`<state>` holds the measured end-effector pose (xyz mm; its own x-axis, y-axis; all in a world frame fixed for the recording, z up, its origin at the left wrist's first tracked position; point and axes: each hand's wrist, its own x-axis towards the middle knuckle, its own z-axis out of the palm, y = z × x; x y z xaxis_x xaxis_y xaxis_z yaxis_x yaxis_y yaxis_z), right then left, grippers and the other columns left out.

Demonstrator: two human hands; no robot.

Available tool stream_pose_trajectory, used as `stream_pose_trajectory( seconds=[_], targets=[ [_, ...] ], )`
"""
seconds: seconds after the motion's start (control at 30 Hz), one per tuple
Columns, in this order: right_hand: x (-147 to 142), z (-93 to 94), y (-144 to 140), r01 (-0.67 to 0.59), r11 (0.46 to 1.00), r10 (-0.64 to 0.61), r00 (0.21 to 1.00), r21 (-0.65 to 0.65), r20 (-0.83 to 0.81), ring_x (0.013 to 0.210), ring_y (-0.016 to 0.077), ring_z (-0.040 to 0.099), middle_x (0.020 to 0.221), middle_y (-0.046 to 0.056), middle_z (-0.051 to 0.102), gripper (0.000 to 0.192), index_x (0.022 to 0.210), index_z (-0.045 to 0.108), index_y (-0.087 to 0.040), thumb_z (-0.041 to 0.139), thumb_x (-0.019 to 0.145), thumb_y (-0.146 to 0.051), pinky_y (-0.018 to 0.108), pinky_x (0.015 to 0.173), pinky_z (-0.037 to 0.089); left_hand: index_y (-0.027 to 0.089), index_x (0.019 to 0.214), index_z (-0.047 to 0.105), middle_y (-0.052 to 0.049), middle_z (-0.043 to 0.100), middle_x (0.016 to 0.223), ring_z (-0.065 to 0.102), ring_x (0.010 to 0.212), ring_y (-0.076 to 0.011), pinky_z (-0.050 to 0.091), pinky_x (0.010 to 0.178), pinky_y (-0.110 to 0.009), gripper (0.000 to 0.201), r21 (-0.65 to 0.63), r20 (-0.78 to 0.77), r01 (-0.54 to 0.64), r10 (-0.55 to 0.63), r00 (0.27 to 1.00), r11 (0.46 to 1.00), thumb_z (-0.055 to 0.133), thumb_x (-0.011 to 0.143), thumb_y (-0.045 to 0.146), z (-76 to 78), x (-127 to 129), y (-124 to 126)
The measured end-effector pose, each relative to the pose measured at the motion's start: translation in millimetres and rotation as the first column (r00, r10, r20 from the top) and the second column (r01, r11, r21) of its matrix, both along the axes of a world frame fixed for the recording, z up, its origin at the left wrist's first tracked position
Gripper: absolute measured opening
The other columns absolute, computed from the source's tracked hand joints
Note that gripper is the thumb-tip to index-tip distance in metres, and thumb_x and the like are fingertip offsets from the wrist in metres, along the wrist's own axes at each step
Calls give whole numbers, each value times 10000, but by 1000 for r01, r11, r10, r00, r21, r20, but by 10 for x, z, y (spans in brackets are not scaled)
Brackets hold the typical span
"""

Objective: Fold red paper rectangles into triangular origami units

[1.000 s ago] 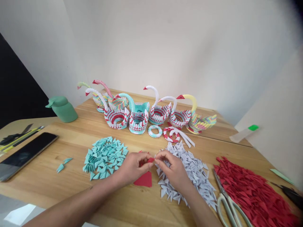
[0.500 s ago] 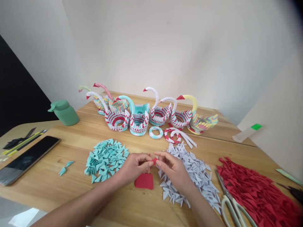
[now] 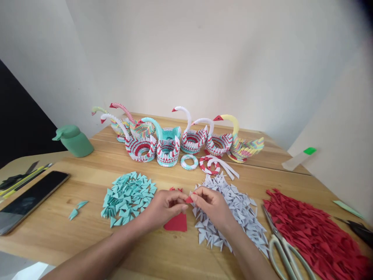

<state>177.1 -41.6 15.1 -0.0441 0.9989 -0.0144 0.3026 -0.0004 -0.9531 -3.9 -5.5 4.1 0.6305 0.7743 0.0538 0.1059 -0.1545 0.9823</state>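
A small folded piece of red paper (image 3: 189, 200) is pinched between the fingertips of both hands. My left hand (image 3: 166, 207) grips it from the left, thumb and forefinger closed on its edge. From the other side my right hand (image 3: 214, 208) holds it with thumb and forefinger. Flat red paper (image 3: 176, 223) lies on the table just below my left hand. Beyond the fingers, a few small red pieces (image 3: 176, 189) show, partly hidden. A pile of turquoise folded triangles (image 3: 129, 196) is left of the hands; pale grey triangles (image 3: 244, 210) lie under and beside my right hand.
Several paper swans (image 3: 169, 151) stand along the back, with paper rings (image 3: 189, 162) in front. Scissors (image 3: 284, 243) lie beside a red triangle heap (image 3: 314, 233) at right. A phone (image 3: 32, 202) and a green pot (image 3: 74, 142) are at left; a green-capped bottle (image 3: 298, 159) is at right.
The view has shifted slightly, so the table things sit a little further left. My right fingers have closed in around the red paper piece, which both hands still hold.
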Motion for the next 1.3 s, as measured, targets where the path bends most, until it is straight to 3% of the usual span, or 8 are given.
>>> stream_pose_trajectory(
  seconds=[0.5,0.73,0.8,0.9,0.97,1.03,1.13,1.3],
  targets=[
    [-63,-7,-34,-31,999,30,999,25,35,527,94,400,572,-41,480,244,658,568,-167,560,822,-347,213,501,318,117,609,607,-6,557,552,455,533,-105,347,534,-209,237,90,-42,-93,97,994,992,600,780,281,26,32,-15],
    [-60,15,-53,-10,999,8,998,44,59,524,110,455,555,-32,503,314,639,565,-180,543,841,-419,219,498,338,136,656,577,8,539,562,438,518,-99,335,511,-205,224,128,-75,-112,123,990,985,586,812,296,-40,36,-17],
    [-34,-10,-42,10,999,-10,1000,-33,-26,498,110,466,525,-35,506,347,642,550,-179,547,837,-466,218,489,351,148,740,616,-14,604,626,500,572,-120,365,553,-218,177,345,-84,-146,185,979,927,618,820,305,-51,20,-18],
    [-11,-47,-26,14,994,-29,990,-106,-141,487,109,478,507,-36,513,374,642,546,-175,572,819,-504,219,497,376,164,768,620,-36,648,690,537,645,-139,386,627,-243,109,714,-32,-140,231,972,687,615,843,242,-57,-5,-15],
    [-16,-63,-22,2,992,-26,982,-124,-187,486,105,472,499,-42,492,384,622,537,-174,591,805,-507,218,503,378,166,761,609,-40,660,713,538,663,-139,387,650,-254,124,834,-11,-96,192,981,544,557,874,164,-54,-17,-13],
    [-32,-72,-23,-15,991,-17,974,-135,-228,485,101,463,496,-50,469,389,601,517,-175,609,794,-500,217,505,376,169,783,605,-40,671,743,539,685,-142,384,658,-260,138,882,-22,-62,171,985,467,527,879,109,-51,-26,-13],
    [-52,-81,-28,-41,988,1,966,-148,-260,478,96,443,497,-53,458,396,590,498,-177,618,786,-500,214,496,374,175,803,606,-40,676,771,539,706,-146,380,660,-269,138,900,-40,-41,176,984,435,521,880,98,-51,-36,-17],
    [-37,-67,-35,-81,987,54,980,-135,-193,488,96,442,517,-42,488,404,605,508,-175,575,819,-511,216,511,374,173,801,613,-44,672,755,539,699,-143,375,657,-271,171,889,-27,-49,160,987,455,487,899,111,-36,-31,-26]
  ],
)
